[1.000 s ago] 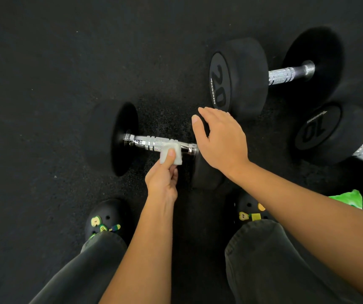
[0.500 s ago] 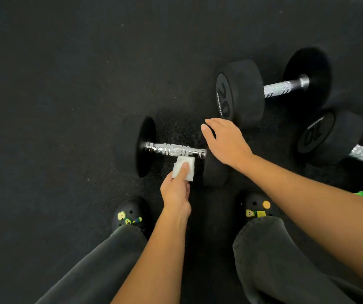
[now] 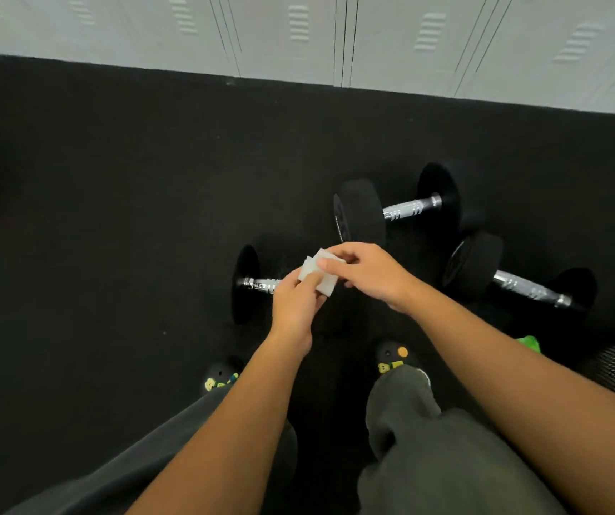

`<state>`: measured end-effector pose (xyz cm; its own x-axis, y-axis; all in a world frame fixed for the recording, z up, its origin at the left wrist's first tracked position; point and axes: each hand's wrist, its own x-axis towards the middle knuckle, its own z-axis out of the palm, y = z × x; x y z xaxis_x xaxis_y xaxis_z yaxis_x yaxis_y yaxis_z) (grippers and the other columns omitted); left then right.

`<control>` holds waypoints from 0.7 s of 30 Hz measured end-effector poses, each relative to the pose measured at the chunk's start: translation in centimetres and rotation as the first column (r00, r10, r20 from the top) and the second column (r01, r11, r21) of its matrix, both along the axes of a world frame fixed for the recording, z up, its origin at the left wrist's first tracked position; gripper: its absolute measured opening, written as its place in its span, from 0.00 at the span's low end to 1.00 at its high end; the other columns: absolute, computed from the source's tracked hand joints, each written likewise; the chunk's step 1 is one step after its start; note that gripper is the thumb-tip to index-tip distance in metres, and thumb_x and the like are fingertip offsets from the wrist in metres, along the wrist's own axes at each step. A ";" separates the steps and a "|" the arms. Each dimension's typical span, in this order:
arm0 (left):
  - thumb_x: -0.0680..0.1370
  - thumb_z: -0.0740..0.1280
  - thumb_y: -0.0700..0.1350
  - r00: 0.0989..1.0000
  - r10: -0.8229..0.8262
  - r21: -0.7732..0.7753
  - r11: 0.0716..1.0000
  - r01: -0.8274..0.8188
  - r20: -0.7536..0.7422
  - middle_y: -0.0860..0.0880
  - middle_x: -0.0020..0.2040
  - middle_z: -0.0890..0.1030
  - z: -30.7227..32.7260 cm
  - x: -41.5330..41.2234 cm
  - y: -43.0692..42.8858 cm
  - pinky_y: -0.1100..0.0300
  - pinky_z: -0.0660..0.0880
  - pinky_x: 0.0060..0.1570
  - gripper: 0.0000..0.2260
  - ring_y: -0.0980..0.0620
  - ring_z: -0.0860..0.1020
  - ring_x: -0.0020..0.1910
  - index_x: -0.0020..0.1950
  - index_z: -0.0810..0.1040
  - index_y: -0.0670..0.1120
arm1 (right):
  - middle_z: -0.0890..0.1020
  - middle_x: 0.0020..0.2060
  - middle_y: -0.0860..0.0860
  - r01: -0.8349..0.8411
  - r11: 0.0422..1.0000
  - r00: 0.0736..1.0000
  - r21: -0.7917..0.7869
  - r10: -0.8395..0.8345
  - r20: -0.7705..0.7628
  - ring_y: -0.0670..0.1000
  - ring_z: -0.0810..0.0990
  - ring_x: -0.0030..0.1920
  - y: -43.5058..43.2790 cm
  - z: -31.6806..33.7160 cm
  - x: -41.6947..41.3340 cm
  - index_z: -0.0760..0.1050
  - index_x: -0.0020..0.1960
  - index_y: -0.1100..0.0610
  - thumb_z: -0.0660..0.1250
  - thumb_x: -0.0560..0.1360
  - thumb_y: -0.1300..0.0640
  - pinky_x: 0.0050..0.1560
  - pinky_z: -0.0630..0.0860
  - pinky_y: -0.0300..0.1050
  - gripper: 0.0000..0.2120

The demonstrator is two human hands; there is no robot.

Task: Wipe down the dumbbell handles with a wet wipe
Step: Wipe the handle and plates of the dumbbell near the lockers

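The folded wet wipe [image 3: 327, 284] is up off the floor, pinched between both hands. The left hand [image 3: 294, 302] has its fingers curled on the near edge, and the right hand [image 3: 369, 276] grips the top. Straight below the fingers is the nearest dumbbell [image 3: 247, 284], with its chrome handle [image 3: 261, 284] sticking out to their left. Two more dumbbells [image 3: 359, 213] [image 3: 473, 265] lie on the black rubber floor [image 3: 112, 254], beyond the fingers and to their right. White lockers [image 3: 298, 31] stand further back.
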<state>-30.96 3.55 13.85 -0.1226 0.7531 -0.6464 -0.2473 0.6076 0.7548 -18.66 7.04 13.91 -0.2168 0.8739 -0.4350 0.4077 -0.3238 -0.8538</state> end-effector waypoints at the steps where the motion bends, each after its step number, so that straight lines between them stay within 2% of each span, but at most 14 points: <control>1: 0.78 0.62 0.39 0.999 -0.036 0.022 0.999 0.036 -0.011 0.47 0.58 0.79 1.0 0.2 -0.1 0.61 0.76 0.49 0.13 0.50 0.78 0.57 0.62 0.75 0.47 | 0.81 0.50 0.47 0.010 1.000 1.000 0.009 -0.010 -0.009 0.43 0.79 0.48 -0.4 0.8 0.4 0.77 0.60 0.53 0.67 0.75 0.53 0.42 0.74 0.33 0.14; 3: 0.78 0.62 0.39 0.995 -0.095 0.034 0.995 0.096 -0.030 0.49 0.64 0.75 2.9 0.5 -0.2 0.61 0.76 0.50 0.21 0.51 0.76 0.60 0.70 0.68 0.50 | 0.82 0.50 0.49 0.050 0.999 0.998 0.019 -0.049 -0.037 0.45 0.80 0.49 -1.1 2.3 1.1 0.76 0.60 0.54 0.68 0.74 0.58 0.42 0.76 0.34 0.14; 5: 0.78 0.61 0.37 0.982 -0.178 0.056 0.982 0.181 -0.059 0.51 0.66 0.73 4.8 0.9 -0.3 0.63 0.75 0.49 0.23 0.51 0.75 0.61 0.72 0.65 0.51 | 0.82 0.48 0.51 0.114 0.993 0.990 0.021 -0.112 -0.083 0.48 0.81 0.49 -1.7 3.8 1.8 0.76 0.58 0.54 0.68 0.74 0.61 0.44 0.79 0.37 0.13; 9: 0.77 0.63 0.37 0.926 -0.358 0.067 0.928 0.368 -0.120 0.49 0.59 0.78 8.5 2.0 0.1 0.63 0.75 0.46 0.21 0.53 0.78 0.54 0.68 0.70 0.49 | 0.80 0.43 0.52 0.226 0.974 0.960 0.027 -0.218 -0.173 0.48 0.80 0.45 -2.4 7.3 3.9 0.76 0.55 0.55 0.68 0.73 0.66 0.44 0.78 0.37 0.12; 12: 0.76 0.66 0.38 0.885 -0.453 0.035 0.888 0.458 -0.104 0.48 0.55 0.81 10.9 3.1 1.0 0.64 0.75 0.45 0.17 0.55 0.80 0.47 0.64 0.73 0.47 | 0.79 0.44 0.53 0.290 0.956 0.940 0.049 -0.275 -0.205 0.50 0.80 0.47 -2.8 9.8 5.7 0.75 0.58 0.56 0.67 0.73 0.67 0.47 0.79 0.40 0.16; 16: 0.75 0.69 0.42 0.792 -0.583 0.020 0.803 0.596 -0.179 0.50 0.48 0.82 13.4 4.7 1.8 0.65 0.74 0.41 0.15 0.57 0.77 0.42 0.61 0.76 0.47 | 0.78 0.45 0.50 0.352 0.932 0.916 0.084 -0.324 -0.237 0.49 0.79 0.48 -3.1 13.0 8.0 0.73 0.61 0.55 0.66 0.74 0.68 0.49 0.79 0.44 0.18; 18: 0.75 0.69 0.45 0.726 -0.641 0.011 0.748 0.664 -0.247 0.51 0.49 0.81 14.4 5.4 2.0 0.64 0.72 0.43 0.13 0.57 0.76 0.44 0.59 0.78 0.47 | 0.78 0.46 0.51 0.379 0.922 0.897 0.080 -0.345 -0.275 0.48 0.79 0.48 -3.2 14.2 8.9 0.73 0.61 0.55 0.65 0.74 0.69 0.49 0.80 0.45 0.18; 21: 0.75 0.69 0.50 0.651 -0.665 0.010 0.697 0.717 -0.365 0.47 0.54 0.81 14.9 6.5 2.5 0.60 0.71 0.49 0.12 0.52 0.76 0.53 0.55 0.80 0.45 | 0.79 0.51 0.56 0.417 0.907 0.867 0.060 -0.378 -0.325 0.54 0.80 0.54 -3.1 15.4 10.0 0.75 0.58 0.55 0.65 0.74 0.69 0.52 0.80 0.49 0.16</control>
<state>-24.47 6.04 28.77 0.3003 0.7799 -0.5491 0.4617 0.3849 0.7992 -8.64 3.98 29.31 0.0585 0.9560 -0.2876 -0.0136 -0.2873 -0.9577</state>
